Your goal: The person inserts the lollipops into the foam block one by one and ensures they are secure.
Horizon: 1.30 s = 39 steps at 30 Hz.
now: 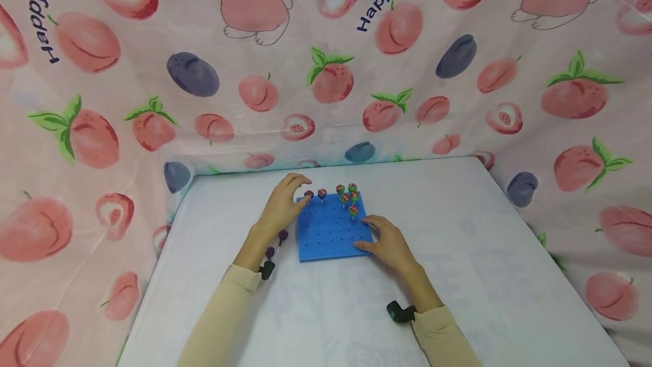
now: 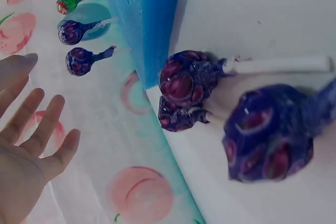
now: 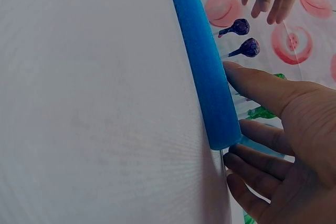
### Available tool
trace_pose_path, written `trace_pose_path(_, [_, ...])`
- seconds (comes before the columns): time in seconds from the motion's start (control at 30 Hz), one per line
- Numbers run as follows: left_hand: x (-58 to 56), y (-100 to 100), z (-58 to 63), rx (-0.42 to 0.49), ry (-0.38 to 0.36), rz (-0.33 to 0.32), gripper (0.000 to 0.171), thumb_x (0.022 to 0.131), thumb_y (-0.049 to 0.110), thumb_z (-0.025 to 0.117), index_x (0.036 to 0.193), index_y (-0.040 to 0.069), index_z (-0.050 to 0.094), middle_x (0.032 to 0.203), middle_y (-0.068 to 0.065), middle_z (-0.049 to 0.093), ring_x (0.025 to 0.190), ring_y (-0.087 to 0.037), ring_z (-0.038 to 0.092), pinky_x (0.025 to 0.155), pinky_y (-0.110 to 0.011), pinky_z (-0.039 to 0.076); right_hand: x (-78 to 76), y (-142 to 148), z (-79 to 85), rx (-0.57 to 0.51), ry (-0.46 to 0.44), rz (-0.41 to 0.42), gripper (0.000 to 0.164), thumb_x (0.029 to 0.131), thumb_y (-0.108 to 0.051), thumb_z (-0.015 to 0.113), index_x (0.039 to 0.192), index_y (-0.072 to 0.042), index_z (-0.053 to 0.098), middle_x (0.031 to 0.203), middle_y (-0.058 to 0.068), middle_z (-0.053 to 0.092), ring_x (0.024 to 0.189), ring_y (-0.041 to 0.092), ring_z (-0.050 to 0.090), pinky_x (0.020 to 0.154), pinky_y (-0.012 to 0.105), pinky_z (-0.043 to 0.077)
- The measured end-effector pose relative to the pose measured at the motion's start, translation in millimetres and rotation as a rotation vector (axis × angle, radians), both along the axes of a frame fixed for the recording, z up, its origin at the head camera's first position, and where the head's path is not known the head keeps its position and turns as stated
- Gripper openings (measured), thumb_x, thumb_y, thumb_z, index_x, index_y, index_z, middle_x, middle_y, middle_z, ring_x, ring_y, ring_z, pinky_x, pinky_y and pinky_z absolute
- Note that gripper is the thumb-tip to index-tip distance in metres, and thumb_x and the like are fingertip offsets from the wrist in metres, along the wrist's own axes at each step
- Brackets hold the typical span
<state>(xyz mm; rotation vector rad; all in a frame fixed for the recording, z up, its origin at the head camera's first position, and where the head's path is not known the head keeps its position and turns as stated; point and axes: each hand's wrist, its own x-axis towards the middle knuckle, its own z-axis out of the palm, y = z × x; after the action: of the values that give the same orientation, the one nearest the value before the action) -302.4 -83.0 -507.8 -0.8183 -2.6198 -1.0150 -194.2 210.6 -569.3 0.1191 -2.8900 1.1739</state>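
A blue foam board [image 1: 326, 248] with rows of small holes lies on the table. Two purple-wrapped lollipops [image 1: 322, 192] stand in its far left part, and several green-and-red lollipops [image 1: 354, 210] stand at the far right. My left hand [image 1: 277, 205] is over the board's left side, its fingers extended beside the purple lollipops and holding nothing. At the right edge, my right hand [image 1: 389, 242] rests with thumb and fingers spread around the near right corner. Loose purple lollipops [image 2: 270, 135] lie on the table left of the board, partly hidden by my left forearm in the head view.
The white-covered table [image 1: 438, 203] extends around the board on all sides. A fruit-printed cloth [image 1: 331, 112] hangs behind it and along both sides. Each wrist carries a small black camera [image 1: 400, 311].
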Motion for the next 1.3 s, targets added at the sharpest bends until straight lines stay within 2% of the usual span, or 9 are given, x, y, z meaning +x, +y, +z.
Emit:
trace_pose_path(0.13, [3.1, -3, 1.7, -0.057, -0.015, 0.042, 0.041, 0.096, 0.013, 0.076, 0.134, 0.012, 0.064, 0.138, -0.006, 0.059, 0.124, -0.029, 0.060, 0.104, -0.051, 0.050, -0.3, 1, 0.1, -0.011, 0.007, -0.001, 0.070, 0.083, -0.038, 0.089, 0.142, -0.010, 0.063, 0.153, 0.014, 0.054, 0.147, 0.038, 0.044, 0.119, 0.056, 0.037])
trace_pose_path(0.3, [10.0, -12, 0.7, -0.221, -0.058, 0.118, 0.041, 0.094, 0.017, 0.078, 0.133, 0.010, 0.065, 0.137, -0.011, 0.059, 0.122, -0.034, 0.060, 0.097, -0.054, 0.052, 0.0, 0, -0.5, -0.015, 0.012, 0.007, 0.071, 0.083, -0.039, 0.089, 0.142, -0.009, 0.063, 0.153, 0.015, 0.054, 0.147, 0.039, 0.044, 0.118, 0.056, 0.038])
trace_pose_path(0.53, [12.0, -22, -1.0, -0.326, -0.180, 0.195, 0.032, 0.095, 0.020, 0.077, 0.123, 0.007, 0.070, 0.119, -0.011, 0.064, 0.105, -0.029, 0.066, 0.090, -0.047, 0.057, -0.1, 0, 1.4, -0.014, 0.007, -0.002, 0.071, 0.082, -0.038, 0.090, 0.142, -0.009, 0.063, 0.153, 0.015, 0.054, 0.147, 0.039, 0.044, 0.118, 0.056, 0.038])
trace_pose_path(0.7, [15.6, -27, -0.5, -0.405, -0.305, 0.260, 0.031, 0.096, 0.028, 0.076, 0.117, 0.005, 0.072, 0.108, -0.011, 0.066, 0.092, -0.028, 0.065, 0.083, -0.048, 0.058, 0.1, -1, 1.0, -0.008, 0.010, -0.004, 0.071, 0.083, -0.038, 0.090, 0.142, -0.011, 0.063, 0.153, 0.012, 0.055, 0.147, 0.036, 0.044, 0.120, 0.054, 0.037])
trace_pose_path(0.8, [17.8, -29, -1.5, -0.420, -0.359, 0.286, 0.031, 0.095, 0.031, 0.076, 0.112, 0.005, 0.073, 0.107, -0.013, 0.067, 0.089, -0.030, 0.065, 0.080, -0.049, 0.058, 0.5, 0, 0.6, -0.007, 0.017, -0.005, 0.070, 0.083, -0.038, 0.090, 0.142, -0.011, 0.063, 0.152, 0.011, 0.055, 0.148, 0.035, 0.044, 0.120, 0.054, 0.036])
trace_pose_path(0.93, [19.3, -32, -6.1, -0.406, -0.387, 0.282, 0.024, 0.094, 0.030, 0.077, 0.104, 0.008, 0.075, 0.109, -0.013, 0.069, 0.088, -0.029, 0.064, 0.077, -0.048, 0.057, 0.6, 0, 0.9, -0.014, 0.024, -0.009, 0.070, 0.083, -0.038, 0.090, 0.141, -0.010, 0.064, 0.152, 0.012, 0.056, 0.147, 0.036, 0.044, 0.120, 0.055, 0.036])
trace_pose_path(1.07, [20.4, -33, -11.4, -0.401, -0.392, 0.274, 0.019, 0.093, 0.027, 0.079, 0.100, 0.009, 0.074, 0.109, -0.014, 0.071, 0.086, -0.027, 0.064, 0.076, -0.046, 0.057, 0.5, 0, 0.5, -0.012, 0.020, -0.009, 0.070, 0.083, -0.039, 0.090, 0.142, -0.010, 0.063, 0.152, 0.012, 0.056, 0.147, 0.036, 0.044, 0.120, 0.055, 0.036])
trace_pose_path(1.3, [21.1, -34, -16.1, -0.385, -0.366, 0.266, 0.013, 0.089, 0.015, 0.077, 0.096, 0.005, 0.072, 0.099, -0.012, 0.070, 0.083, -0.027, 0.063, 0.077, -0.046, 0.056, -0.3, -1, -0.4, -0.017, 0.026, -0.003, 0.070, 0.082, -0.039, 0.090, 0.141, -0.011, 0.064, 0.151, 0.012, 0.056, 0.147, 0.036, 0.044, 0.120, 0.055, 0.036])
